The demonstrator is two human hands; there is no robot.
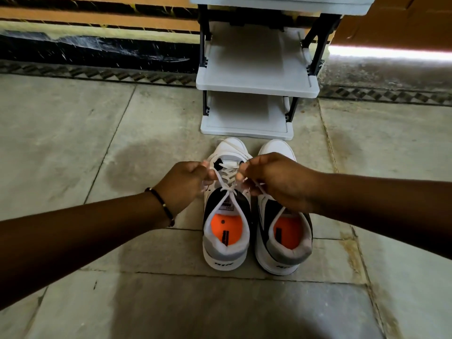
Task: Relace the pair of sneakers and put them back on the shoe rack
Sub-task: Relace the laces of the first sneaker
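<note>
Two white, grey and black sneakers with orange insoles stand side by side on the floor, toes toward the rack: the left sneaker [226, 243] and the right sneaker [285, 243]. A white lace [226, 182] crosses over the left sneaker's tongue. My left hand [184, 184] grips one end of that lace at the shoe's left side. My right hand [276, 182] pinches the other end at its right side and covers the front part of the right sneaker. The white shoe rack [256, 86] with dark posts stands just beyond the toes, its shelves bare.
Grey stone floor tiles [73, 143] spread all round, with a damp-looking patch left of the shoes. Behind the rack runs a wall base with a dark band and a patterned border strip [97, 74]. A bright strip of light shows at the right.
</note>
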